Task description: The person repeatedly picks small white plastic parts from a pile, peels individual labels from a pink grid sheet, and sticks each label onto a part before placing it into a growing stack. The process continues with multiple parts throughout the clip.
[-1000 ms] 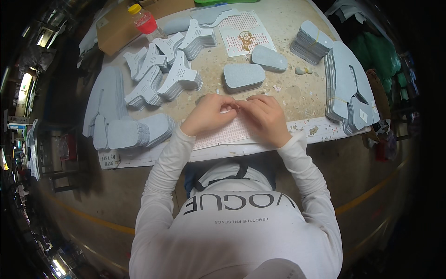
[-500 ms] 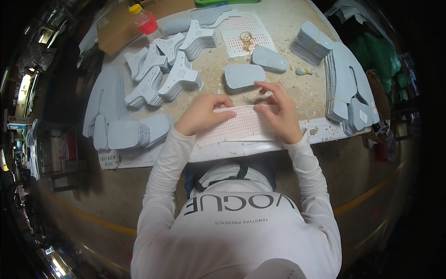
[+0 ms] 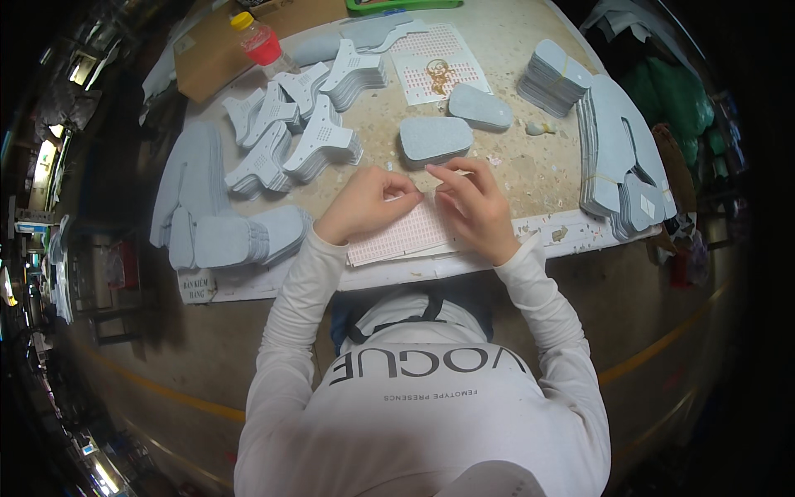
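Observation:
At the table's near edge lies a white label sheet (image 3: 399, 232) covered in rows of small red print. My left hand (image 3: 364, 203) pinches its far edge, thumb on top and fingers behind. Close beside those fingertips is my right hand (image 3: 480, 209), over the sheet's right part, with its index finger reaching forward. Its thumb and other fingers are curled in; whatever they grip is too small or hidden. Just beyond both hands stands a stack of rounded grey pieces (image 3: 436, 139). One more grey stack, narrower and low (image 3: 479, 108), sits behind it to the right.
Grey Y-shaped stacks (image 3: 323, 142) and long curved stacks (image 3: 197, 174) fill the left side. Banded grey stacks (image 3: 556, 79) and taller panels (image 3: 611, 149) stand at right. Behind are a second label sheet (image 3: 464, 62) with rubber bands (image 3: 438, 74) and a yellow-capped bottle (image 3: 263, 43).
My right hand has shifted left along the sheet, toward my left fingertips, and its fingers have drawn in. My left hand keeps its hold in nearly the same place.

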Available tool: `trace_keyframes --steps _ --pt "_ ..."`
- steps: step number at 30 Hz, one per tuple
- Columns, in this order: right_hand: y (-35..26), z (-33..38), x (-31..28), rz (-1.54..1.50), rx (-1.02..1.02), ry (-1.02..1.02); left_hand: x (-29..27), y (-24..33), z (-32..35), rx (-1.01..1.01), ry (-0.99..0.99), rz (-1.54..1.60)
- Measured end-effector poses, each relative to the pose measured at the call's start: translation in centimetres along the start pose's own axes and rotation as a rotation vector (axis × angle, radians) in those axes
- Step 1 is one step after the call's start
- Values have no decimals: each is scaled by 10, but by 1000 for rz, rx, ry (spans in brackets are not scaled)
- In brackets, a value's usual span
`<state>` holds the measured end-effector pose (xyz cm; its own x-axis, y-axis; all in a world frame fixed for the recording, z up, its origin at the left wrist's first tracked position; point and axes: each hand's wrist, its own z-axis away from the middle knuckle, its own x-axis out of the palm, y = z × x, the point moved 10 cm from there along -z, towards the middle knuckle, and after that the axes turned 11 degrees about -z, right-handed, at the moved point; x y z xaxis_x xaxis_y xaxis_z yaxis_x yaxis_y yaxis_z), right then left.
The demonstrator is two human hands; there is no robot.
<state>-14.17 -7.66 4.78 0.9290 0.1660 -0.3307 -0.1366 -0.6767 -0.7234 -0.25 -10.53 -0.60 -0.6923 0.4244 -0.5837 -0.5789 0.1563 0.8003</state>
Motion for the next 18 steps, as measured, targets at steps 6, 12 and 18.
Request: trace_keyframes --steps 6,12,18 --pt "12 -3 -5 -138 91 60 4 3 1 29 -37 -16" --pt "-2 -4 13 -68 -35 -118 5 3 -1 65 -4 0" --pt "20 -3 0 -272 176 66 6 0 -1 23 -31 -18"
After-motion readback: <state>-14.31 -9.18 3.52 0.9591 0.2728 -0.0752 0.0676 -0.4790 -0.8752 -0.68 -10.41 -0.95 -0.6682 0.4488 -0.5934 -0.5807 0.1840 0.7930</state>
